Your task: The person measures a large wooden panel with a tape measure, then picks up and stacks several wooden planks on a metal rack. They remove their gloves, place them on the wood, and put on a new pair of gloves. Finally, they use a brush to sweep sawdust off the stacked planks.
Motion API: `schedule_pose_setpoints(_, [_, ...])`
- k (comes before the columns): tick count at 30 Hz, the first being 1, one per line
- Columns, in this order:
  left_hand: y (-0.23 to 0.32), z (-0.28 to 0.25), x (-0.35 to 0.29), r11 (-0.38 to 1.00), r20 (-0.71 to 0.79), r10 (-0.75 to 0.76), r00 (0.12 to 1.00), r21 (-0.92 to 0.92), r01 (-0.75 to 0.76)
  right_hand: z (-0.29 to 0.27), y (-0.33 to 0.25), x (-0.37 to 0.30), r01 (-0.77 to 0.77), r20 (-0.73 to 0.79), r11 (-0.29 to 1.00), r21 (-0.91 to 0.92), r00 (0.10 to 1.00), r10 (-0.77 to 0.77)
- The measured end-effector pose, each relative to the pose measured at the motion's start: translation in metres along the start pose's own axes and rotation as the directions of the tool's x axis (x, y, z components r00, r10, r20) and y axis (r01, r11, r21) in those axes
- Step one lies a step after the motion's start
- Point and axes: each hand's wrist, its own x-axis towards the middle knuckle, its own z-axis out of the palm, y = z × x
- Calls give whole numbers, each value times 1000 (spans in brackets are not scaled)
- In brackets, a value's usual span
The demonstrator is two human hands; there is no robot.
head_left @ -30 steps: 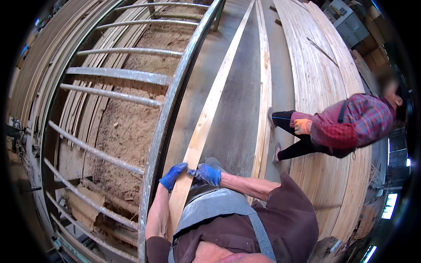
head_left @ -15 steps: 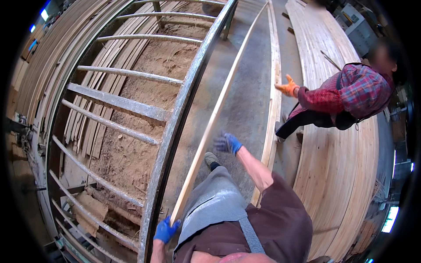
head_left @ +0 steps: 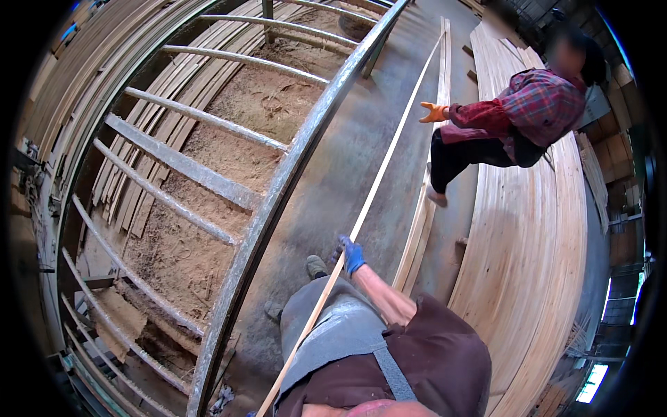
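Note:
A long, thin wooden strip [head_left: 379, 182] runs from beside my apron at the lower edge to the far end of the floor. In its blue glove, my right hand [head_left: 351, 254] is closed around the strip in front of my apron [head_left: 333, 330]. My left hand is out of sight past the lower edge, where the strip's near end also leaves the view. Across from me a person in a plaid shirt [head_left: 538, 104] holds out an orange-gloved hand [head_left: 435, 112] close to the strip, apparently not touching it.
To my left stands a long metal frame with crossbars [head_left: 187, 167], with sawdust [head_left: 229, 167] and stacked strips [head_left: 149, 149] under it. On my right, narrow boards [head_left: 422, 222] lie lengthwise beside a wide stack of planks [head_left: 528, 243]. The concrete floor [head_left: 306, 201] lies between.
My right hand has gone from open beside the strip to closed around it. My left hand has dropped out of view. The other person has stepped farther off, and the orange-gloved hand is nearer the strip.

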Motion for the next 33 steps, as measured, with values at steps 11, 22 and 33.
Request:
schedule_pose_setpoints(11, [-68,66,-12,983,-24,-111,994,141,114,9,14,-26,21,-5,998,65,1000,-20])
schedule_pose_setpoints(22, [-42,43,-20,995,1,40,999,94,-40,90,-70,-94,166,310,972,166,927,-211])
schedule_pose_setpoints(33, [-37,-57,-43,995,-128,22,992,102,-8,200,-78,-176,15,632,968,249,755,-174])
